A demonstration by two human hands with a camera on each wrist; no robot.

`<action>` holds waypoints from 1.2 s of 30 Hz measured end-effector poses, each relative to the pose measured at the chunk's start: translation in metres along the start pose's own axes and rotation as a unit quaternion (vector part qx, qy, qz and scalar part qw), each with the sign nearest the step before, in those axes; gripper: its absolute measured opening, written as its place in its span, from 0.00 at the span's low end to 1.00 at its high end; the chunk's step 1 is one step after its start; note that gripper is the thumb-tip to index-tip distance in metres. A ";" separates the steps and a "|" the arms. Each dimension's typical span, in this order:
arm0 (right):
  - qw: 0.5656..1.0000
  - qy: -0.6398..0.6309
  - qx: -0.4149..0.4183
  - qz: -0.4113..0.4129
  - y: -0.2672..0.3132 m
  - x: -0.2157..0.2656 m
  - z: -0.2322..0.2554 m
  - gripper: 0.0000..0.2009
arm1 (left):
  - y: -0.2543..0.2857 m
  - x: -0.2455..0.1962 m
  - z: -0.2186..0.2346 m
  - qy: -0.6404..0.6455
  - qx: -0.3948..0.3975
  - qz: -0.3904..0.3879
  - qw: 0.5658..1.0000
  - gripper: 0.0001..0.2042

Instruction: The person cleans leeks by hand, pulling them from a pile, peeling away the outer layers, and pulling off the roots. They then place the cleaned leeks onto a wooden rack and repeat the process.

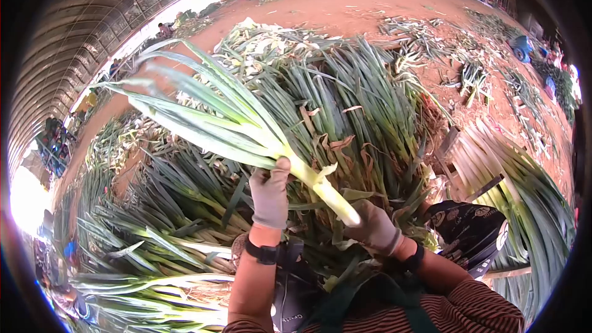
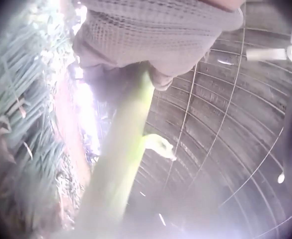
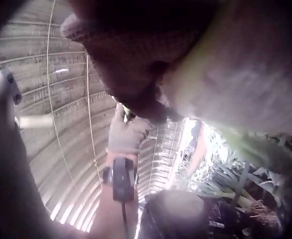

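Gripping a leek (image 1: 271,142) in front of the chest, the gloved left hand (image 1: 270,194) closes round its upper stalk while the right hand (image 1: 374,227) clasps its pale base, above the leek pile (image 1: 345,98).

Head cam looks down – wrist cams close, upward, sharing leek (image 1: 308,176)

Daylight floods in from the far open end and the left side of the arched shelter, blowing out to white at the left edge. The head view is a fisheye, bent and vignetted black at the corners. Both wrist views are hazy, flared and soft, with near gloved fingers (image 3: 136,59) blurred and dark.
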State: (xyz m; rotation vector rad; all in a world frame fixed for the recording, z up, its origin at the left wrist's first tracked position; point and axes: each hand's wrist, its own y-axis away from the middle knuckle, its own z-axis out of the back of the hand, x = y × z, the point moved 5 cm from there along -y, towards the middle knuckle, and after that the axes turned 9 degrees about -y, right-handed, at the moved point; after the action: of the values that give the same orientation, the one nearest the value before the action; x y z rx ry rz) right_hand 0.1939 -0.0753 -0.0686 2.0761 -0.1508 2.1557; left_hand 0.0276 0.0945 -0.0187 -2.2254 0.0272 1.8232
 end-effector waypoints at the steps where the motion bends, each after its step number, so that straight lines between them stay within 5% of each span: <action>1: 0.998 0.045 -0.026 0.021 -0.001 0.000 0.002 0.21 | 0.000 0.006 0.005 0.042 -0.010 0.013 0.999 0.11; 6: 0.980 0.154 -0.077 0.095 -0.002 -0.005 0.002 0.21 | 0.003 0.012 0.012 0.144 0.015 0.071 0.987 0.12; 7: 0.998 0.061 0.012 0.007 -0.006 -0.010 -0.002 0.21 | 0.002 0.013 0.015 0.161 0.014 0.070 0.984 0.12; 9: 0.959 -0.134 0.184 -0.169 -0.002 -0.009 -0.013 0.21 | 0.001 0.017 0.022 0.200 0.046 0.062 0.977 0.12; 12: 0.956 -0.055 0.187 -0.220 0.006 -0.017 -0.013 0.16 | 0.001 0.036 0.027 0.192 0.032 0.122 0.973 0.14; 14: 0.992 0.045 0.090 -0.071 0.002 -0.024 -0.010 0.14 | 0.003 0.041 0.029 0.193 -0.019 0.135 0.972 0.13; 17: 0.949 0.308 -0.018 0.068 0.002 -0.011 -0.008 0.16 | 0.000 0.057 0.038 0.161 -0.068 0.175 0.969 0.12; 21: 0.920 0.366 -0.127 0.060 -0.003 -0.012 0.004 0.15 | 0.006 0.040 0.021 0.070 -0.140 0.148 0.976 0.08; 25: 0.905 0.385 -0.158 0.084 -0.017 -0.024 0.017 0.14 | 0.045 0.026 -0.029 -0.003 -0.014 0.089 0.996 0.04; 28: 0.876 0.387 -0.145 0.250 -0.034 -0.034 0.025 0.16 | 0.112 0.006 -0.068 0.007 0.144 0.145 0.979 0.04; 29: 0.938 0.297 -0.147 0.097 -0.037 -0.044 0.038 0.18 | 0.127 0.018 -0.063 0.065 0.128 0.169 0.975 0.04; 30: 0.934 0.322 -0.152 0.035 -0.038 -0.041 0.047 0.20 | 0.140 0.028 -0.059 0.122 0.112 0.195 0.967 0.05; 33: 0.948 0.271 -0.165 0.014 -0.028 -0.038 0.069 0.25 | 0.147 0.025 -0.021 0.067 0.054 0.264 0.961 0.14; 36: 0.941 0.284 -0.165 0.079 -0.013 -0.029 0.076 0.24 | 0.135 0.021 0.018 -0.056 0.049 0.306 0.949 0.16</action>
State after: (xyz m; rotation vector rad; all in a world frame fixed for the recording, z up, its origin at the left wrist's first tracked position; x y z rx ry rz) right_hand 0.2717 -0.0761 -0.0953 1.2453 -0.5783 2.5102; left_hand -0.0096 -0.0290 -0.0676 -2.1865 0.8529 2.1740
